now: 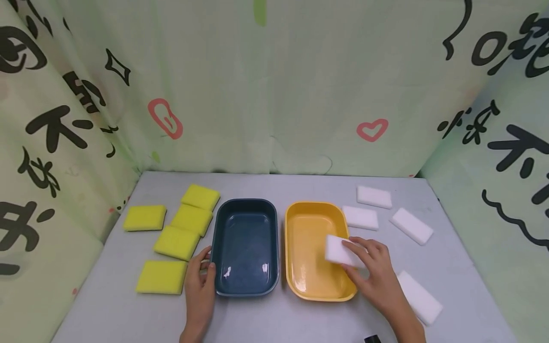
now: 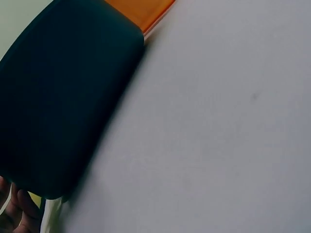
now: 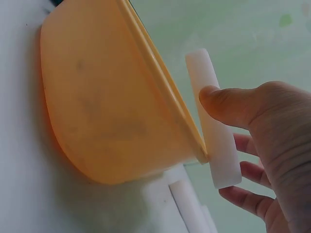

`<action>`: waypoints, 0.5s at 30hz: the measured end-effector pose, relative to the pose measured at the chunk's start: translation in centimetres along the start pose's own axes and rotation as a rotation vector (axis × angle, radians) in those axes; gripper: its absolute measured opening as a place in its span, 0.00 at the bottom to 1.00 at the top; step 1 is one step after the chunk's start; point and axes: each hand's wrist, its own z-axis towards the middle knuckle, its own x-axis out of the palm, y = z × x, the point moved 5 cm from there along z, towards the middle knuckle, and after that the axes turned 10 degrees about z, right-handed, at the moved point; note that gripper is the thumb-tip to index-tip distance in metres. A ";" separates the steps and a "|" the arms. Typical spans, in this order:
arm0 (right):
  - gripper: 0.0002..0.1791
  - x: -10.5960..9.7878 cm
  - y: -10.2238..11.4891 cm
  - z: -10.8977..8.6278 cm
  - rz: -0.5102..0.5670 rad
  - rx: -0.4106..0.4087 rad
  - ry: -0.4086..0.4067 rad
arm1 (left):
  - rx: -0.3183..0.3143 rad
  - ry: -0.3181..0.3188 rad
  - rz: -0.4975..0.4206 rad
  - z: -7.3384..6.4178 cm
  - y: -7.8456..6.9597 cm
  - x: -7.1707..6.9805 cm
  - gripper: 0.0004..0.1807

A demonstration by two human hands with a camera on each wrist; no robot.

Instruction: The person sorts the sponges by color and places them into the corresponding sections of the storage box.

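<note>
My right hand [image 1: 371,267] pinches a white sponge block [image 1: 339,251] between thumb and fingers over the right rim of a yellow tray [image 1: 309,281]. In the right wrist view the thumb presses the white block [image 3: 212,131] on one face, with the fingers behind it, beside the tray's rim [image 3: 160,77]. A dark blue tray [image 1: 246,247] stands left of the yellow one. Against its left wall rests my left hand [image 1: 199,290], fingers loosely bent. The left wrist view shows the blue tray's outer side [image 2: 73,97] and part of that hand [image 2: 22,208] low in the corner.
Several yellow sponges [image 1: 160,277] lie left of the blue tray, some overlapping. Several white blocks [image 1: 411,226] are spread to the right of the yellow tray. A small black object [image 1: 372,339] shows at the front edge. Printed curtains [image 1: 270,95] enclose the table.
</note>
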 end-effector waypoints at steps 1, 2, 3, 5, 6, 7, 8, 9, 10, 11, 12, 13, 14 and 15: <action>0.38 0.1 0.1 0.0 0.005 -0.006 0.000 | 0.001 0.002 -0.009 0.0 0.0 0.0 0.23; 0.38 0.1 0.1 0.0 0.004 -0.011 0.003 | 0.000 0.006 -0.018 0.0 0.0 0.0 0.23; 0.38 0.2 0.2 0.1 0.006 -0.016 0.006 | 0.000 0.011 -0.029 0.1 0.1 0.1 0.23; 0.39 0.3 0.3 0.1 0.004 -0.022 0.018 | -0.002 0.021 -0.053 0.1 0.2 0.1 0.23; 0.39 0.4 0.4 0.2 0.002 -0.023 0.024 | -0.003 0.025 -0.063 0.1 0.2 0.1 0.23; 0.40 0.5 0.5 0.2 0.002 -0.024 0.030 | -0.004 0.029 -0.071 0.1 0.2 0.2 0.23; 0.40 0.5 0.6 0.3 -0.001 -0.025 0.035 | -0.004 0.034 -0.077 0.1 0.3 0.2 0.23; 0.40 0.6 0.7 0.3 -0.004 -0.022 0.040 | -0.002 0.037 -0.081 0.2 0.3 0.3 0.23; 0.40 0.6 0.9 0.4 -0.011 -0.019 0.044 | -0.001 0.040 -0.083 0.2 0.3 0.4 0.23; 0.40 0.7 1.0 0.4 -0.017 -0.017 0.047 | 0.002 0.042 -0.083 0.2 0.3 0.4 0.22; 0.39 0.8 1.1 0.5 -0.021 -0.017 0.052 | 0.005 0.044 -0.081 0.2 0.3 0.5 0.22; 0.39 0.9 1.3 0.6 -0.024 -0.017 0.055 | 0.008 0.045 -0.078 0.2 0.3 0.5 0.22; 0.39 1.0 1.4 0.7 -0.032 -0.017 0.059 | 0.011 0.045 -0.076 0.2 0.2 0.5 0.22; 0.38 1.2 1.5 0.7 -0.038 -0.017 0.064 | 0.014 0.044 -0.075 0.2 0.2 0.5 0.22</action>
